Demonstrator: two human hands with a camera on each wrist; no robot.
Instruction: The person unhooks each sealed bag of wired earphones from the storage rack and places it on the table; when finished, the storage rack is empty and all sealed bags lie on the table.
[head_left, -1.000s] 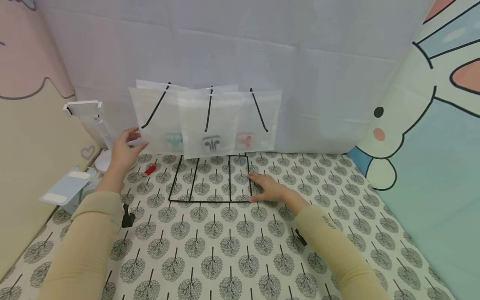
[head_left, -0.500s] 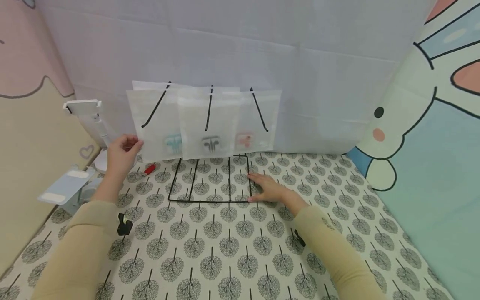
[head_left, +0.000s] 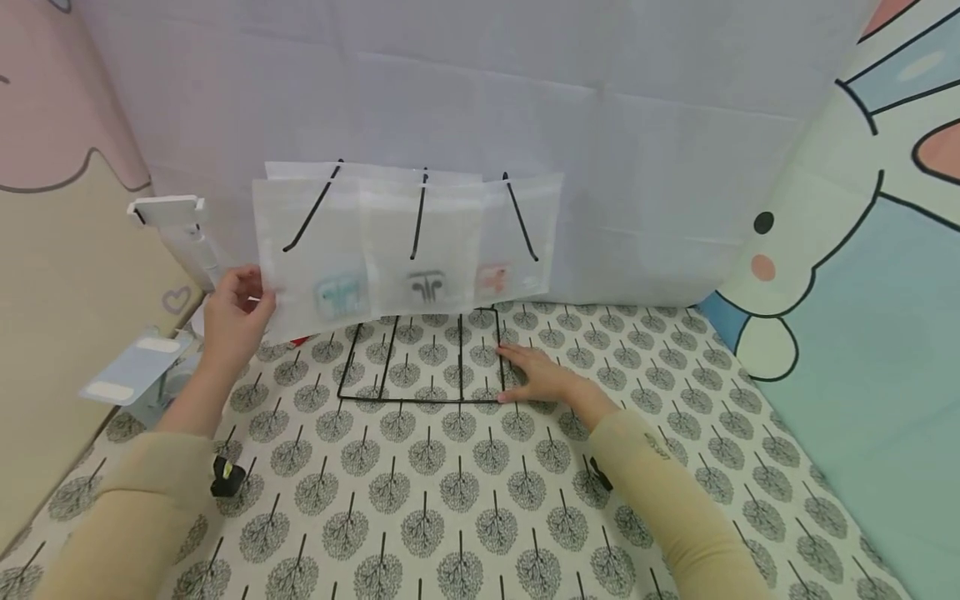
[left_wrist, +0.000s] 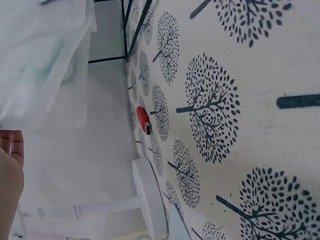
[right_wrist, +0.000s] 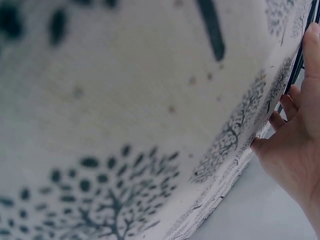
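Three frosted zip bags hang on the prongs of a black wire rack (head_left: pixel 420 401). Inside them show blurred earphone-like shapes: teal in the left bag (head_left: pixel 292 292), black in the middle bag (head_left: pixel 390 242), red in the right bag (head_left: pixel 521 242). My left hand (head_left: pixel 232 321) pinches the left bag's outer edge between thumb and fingers, low on its side, and that bag swings out toward me. My right hand (head_left: pixel 542 375) rests at the rack base's right side, fingers spread and touching the wire.
A red USB stick (left_wrist: pixel 143 120) lies on the tree-print cloth (head_left: pixel 450 517), partly covered by the left bag in the head view. Behind my left hand stands a white phone stand (head_left: pixel 167 211), with a pale blue plate-like holder (head_left: pixel 137 368) nearer. A white sheet (head_left: pixel 660 167) hangs behind the rack.
My left hand has reached the left bag's edge, gripped it and drawn it left and toward me, over part of the USB stick. The right hand has stayed in place.
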